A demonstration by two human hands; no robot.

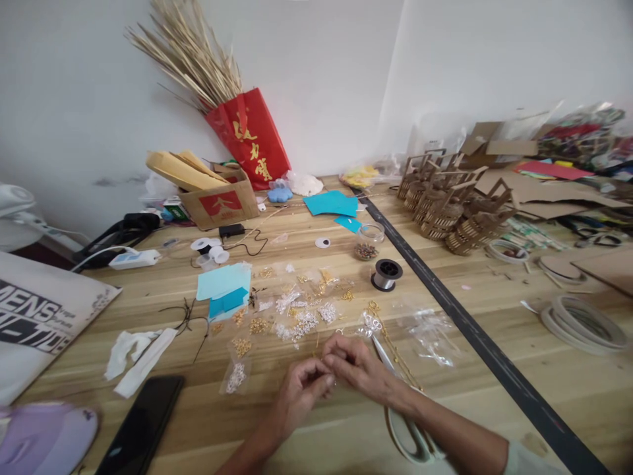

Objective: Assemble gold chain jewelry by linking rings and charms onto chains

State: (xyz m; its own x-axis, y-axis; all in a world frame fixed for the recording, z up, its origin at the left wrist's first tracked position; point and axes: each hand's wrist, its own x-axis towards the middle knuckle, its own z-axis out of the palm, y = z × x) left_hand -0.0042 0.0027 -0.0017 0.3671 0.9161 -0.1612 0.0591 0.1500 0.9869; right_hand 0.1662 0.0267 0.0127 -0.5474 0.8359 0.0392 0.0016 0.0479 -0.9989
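1. At the centre of our dial, our left hand (302, 390) and right hand (350, 368) meet, thumbs and fingertips closed in a tight pinch on both sides; whatever sits between them is too small to tell.
2. Up at eleven to twelve o'clock from our hands, we've got silver-coloured beads (305, 323), and round at ten, gold-coloured beads (242, 347), lying in little clear packets.
3. Over at two o'clock, we have a gold-coloured chain (391, 344) stretched out, the scissors (383, 355) beside it, handles running under our right forearm; neither is in our fingers.
4. Out at one o'clock, the wire spool (386, 276) stands on the wooden table (277, 439), well apart from us.
5. And how far along are we? Mid-handling, we'd judge: plenty of small parts lie unused in the packets, and we can't make out a completed piece beside our hands, nor count what's done.
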